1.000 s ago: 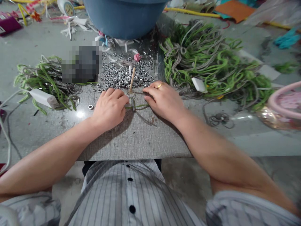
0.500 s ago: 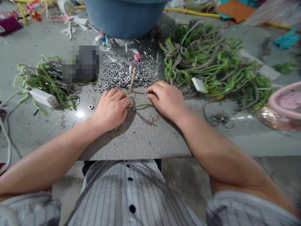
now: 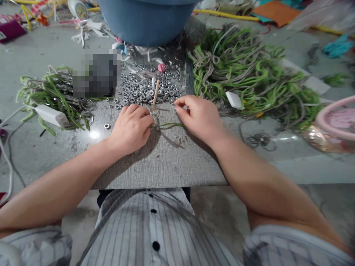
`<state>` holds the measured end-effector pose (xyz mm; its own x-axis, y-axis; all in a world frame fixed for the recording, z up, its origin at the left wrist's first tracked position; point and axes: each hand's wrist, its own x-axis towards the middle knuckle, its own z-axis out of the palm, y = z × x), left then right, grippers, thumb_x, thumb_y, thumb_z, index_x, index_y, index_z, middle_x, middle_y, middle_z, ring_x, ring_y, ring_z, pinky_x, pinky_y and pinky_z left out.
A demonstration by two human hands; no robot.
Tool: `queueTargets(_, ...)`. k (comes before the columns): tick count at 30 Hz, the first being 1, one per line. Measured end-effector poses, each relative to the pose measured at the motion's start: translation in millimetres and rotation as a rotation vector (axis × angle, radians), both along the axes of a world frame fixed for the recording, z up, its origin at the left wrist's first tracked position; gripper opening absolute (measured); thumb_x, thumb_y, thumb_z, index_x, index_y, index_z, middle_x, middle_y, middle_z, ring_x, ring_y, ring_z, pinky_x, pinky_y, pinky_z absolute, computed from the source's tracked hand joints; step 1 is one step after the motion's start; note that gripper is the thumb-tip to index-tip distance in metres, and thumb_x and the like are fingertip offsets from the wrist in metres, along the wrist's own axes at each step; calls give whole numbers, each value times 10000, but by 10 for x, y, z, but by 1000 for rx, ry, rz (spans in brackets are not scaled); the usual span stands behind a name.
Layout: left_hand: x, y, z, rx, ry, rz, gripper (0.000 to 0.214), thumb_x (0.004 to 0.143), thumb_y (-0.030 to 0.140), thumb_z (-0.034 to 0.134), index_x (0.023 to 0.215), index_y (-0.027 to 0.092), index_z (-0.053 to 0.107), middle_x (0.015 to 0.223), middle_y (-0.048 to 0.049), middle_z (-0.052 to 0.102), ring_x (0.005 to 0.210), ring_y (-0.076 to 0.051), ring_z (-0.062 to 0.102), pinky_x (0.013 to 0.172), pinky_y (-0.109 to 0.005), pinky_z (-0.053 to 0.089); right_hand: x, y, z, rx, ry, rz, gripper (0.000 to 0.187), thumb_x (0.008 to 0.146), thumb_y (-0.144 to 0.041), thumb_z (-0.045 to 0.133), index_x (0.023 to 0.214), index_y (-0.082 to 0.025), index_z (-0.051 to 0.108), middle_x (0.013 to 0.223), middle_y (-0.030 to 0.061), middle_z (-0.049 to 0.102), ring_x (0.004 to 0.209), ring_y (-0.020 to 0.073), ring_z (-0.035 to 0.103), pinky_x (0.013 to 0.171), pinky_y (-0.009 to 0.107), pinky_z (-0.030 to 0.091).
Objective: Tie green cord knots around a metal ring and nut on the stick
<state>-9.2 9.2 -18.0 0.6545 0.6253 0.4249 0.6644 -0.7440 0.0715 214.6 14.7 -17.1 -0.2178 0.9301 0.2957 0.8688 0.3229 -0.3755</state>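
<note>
My left hand (image 3: pixel 131 127) rests on the grey board (image 3: pixel 158 166) with its fingers curled, pinching a knotted green and grey cord (image 3: pixel 166 125) at the knot. My right hand (image 3: pixel 198 118) is just right of the knot, thumb and forefinger pinched together near the edge of a heap of small metal nuts (image 3: pixel 144 88); what they pinch is too small to make out. A thin wooden stick (image 3: pixel 156 94) stands upright between the two hands, at the near edge of the nuts.
A big tangle of green and grey cords (image 3: pixel 249 74) lies to the right, a smaller bundle (image 3: pixel 52 92) to the left. A blue tub (image 3: pixel 146 18) stands behind the nuts. A white block (image 3: pixel 51 115) with a cable lies at left, a pink-rimmed container (image 3: pixel 335 122) at right.
My right hand has slid right and away from the knot toward the nuts, its fingers closing into a pinch. My left hand has stayed on the knot.
</note>
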Motion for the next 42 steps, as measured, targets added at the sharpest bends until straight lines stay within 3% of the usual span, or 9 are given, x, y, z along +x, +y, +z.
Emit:
queueTargets(6,-6,-12,43,0,-31,-121,217,814,148,501,746,200,700,976,-71,677,947,-238,536,810,-408,417,-165,-226,146,-140,297,252,128,848,-224,571,916,-188,674,830,27,705,665,143,575,625,275,408)
queueTargets(12,-18,-10,61,17,-30,-221,240,823,163,517,717,205,728,998,-69,677,1007,-252,525,833,-427,405,-257,-292,118,-271,326,352,61,819,-150,594,802,-175,646,730,-11,664,605,103,533,611,244,373)
queueTargets(21,-11,-10,56,-14,27,-231,246,813,168,525,717,210,748,1003,-63,680,1009,-258,504,836,-433,381,-244,-295,133,-291,164,312,76,846,-238,588,839,-184,641,720,3,648,601,122,523,603,259,341)
queueTargets(28,-11,-12,52,-27,32,-237,235,808,153,532,748,220,750,1013,-58,674,1018,-256,495,843,-428,377,-194,-284,184,-282,-14,394,85,811,-192,584,881,-193,632,734,8,651,623,139,525,629,270,335)
queueTargets(37,-13,-10,40,-25,36,-225,236,789,147,525,758,227,746,1040,-63,672,1047,-262,496,860,-432,378,-186,-272,160,-280,93,406,31,808,-187,580,813,-198,609,708,-4,638,621,133,539,609,266,342)
queueTargets(42,-4,-11,57,-5,-3,-186,220,795,143,502,732,202,703,1048,-63,686,1038,-259,523,858,-429,386,-52,-191,255,-210,240,237,59,813,-224,570,809,-214,628,750,8,672,602,135,544,593,281,382)
